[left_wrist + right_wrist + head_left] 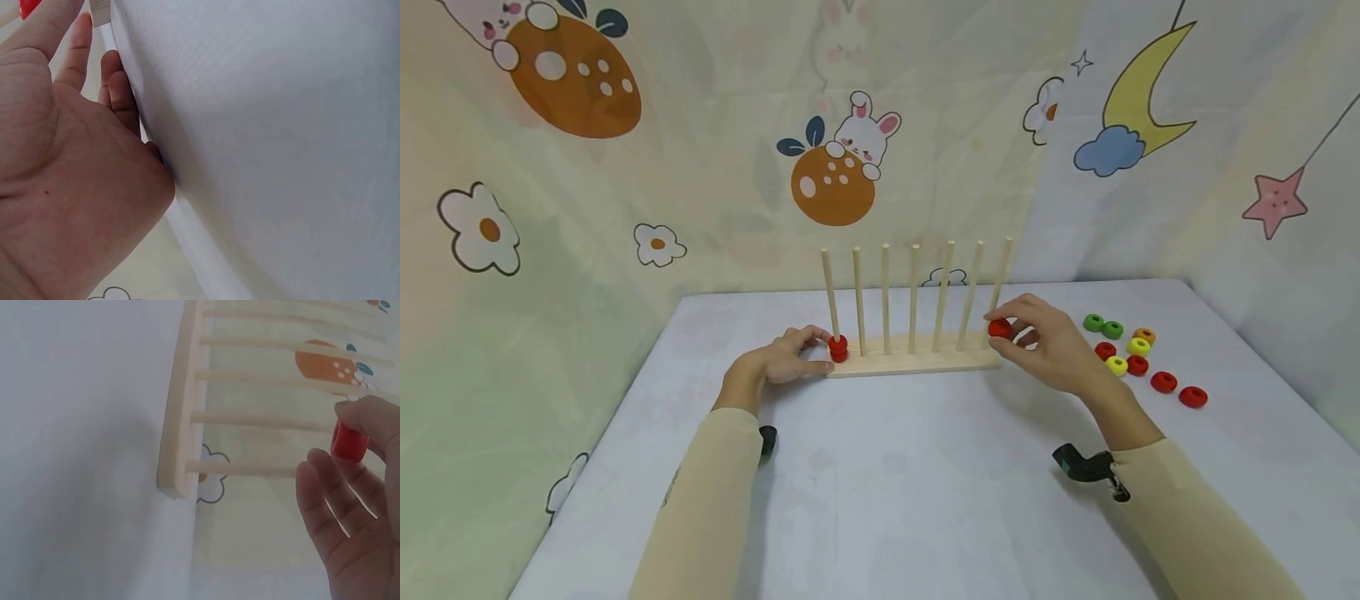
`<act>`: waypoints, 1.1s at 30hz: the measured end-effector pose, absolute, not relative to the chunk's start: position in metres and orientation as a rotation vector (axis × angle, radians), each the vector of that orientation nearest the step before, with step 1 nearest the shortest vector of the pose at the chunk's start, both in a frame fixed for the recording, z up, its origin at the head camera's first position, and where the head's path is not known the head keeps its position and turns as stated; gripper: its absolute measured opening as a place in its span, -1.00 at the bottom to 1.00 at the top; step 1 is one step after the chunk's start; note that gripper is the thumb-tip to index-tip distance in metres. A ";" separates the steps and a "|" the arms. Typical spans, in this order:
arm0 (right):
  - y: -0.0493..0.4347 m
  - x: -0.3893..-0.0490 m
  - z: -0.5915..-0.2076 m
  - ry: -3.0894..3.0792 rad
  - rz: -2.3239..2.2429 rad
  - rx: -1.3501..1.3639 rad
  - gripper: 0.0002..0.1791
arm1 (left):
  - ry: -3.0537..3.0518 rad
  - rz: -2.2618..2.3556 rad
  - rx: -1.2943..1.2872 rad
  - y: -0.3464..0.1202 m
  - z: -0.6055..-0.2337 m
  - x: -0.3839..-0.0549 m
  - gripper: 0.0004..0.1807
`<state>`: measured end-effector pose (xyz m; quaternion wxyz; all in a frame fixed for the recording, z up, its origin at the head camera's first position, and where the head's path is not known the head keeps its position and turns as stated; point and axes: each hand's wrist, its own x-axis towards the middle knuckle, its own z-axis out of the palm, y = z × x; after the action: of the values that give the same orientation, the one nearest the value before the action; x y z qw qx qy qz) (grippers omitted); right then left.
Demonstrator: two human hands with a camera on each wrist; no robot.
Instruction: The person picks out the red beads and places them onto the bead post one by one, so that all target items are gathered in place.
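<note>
A wooden peg rack with a row of several upright pegs stands on the table. Two red beads are stacked low on its leftmost peg. At the rack's left end, my left hand holds the base between thumb and fingers, the thumb at the front corner. Only the corner of the base shows in the left wrist view. My right hand pinches another red bead between thumb and fingertips, beside the rightmost peg. Its other fingers are spread loosely in the right wrist view.
On the table right of my right hand lie loose beads: two green beads, an orange bead, two yellow beads and several red beads. A printed cloth hangs behind the white table.
</note>
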<state>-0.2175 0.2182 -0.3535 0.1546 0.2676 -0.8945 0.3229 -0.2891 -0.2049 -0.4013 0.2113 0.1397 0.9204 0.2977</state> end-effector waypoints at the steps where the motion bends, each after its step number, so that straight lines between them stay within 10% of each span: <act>1: 0.217 -0.217 -0.353 -2.566 0.923 0.768 -0.68 | 2.558 0.829 0.387 -0.205 -0.401 -0.289 -0.34; 33: 0.173 -0.225 -0.340 -2.452 1.043 0.944 -0.72 | 2.563 0.835 0.401 -0.206 -0.402 -0.289 -0.37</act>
<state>-0.2250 0.1733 -0.3397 0.1569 0.3298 -0.8567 0.3643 -0.2890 -0.2063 -0.4022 0.2067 0.1440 0.9202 0.2998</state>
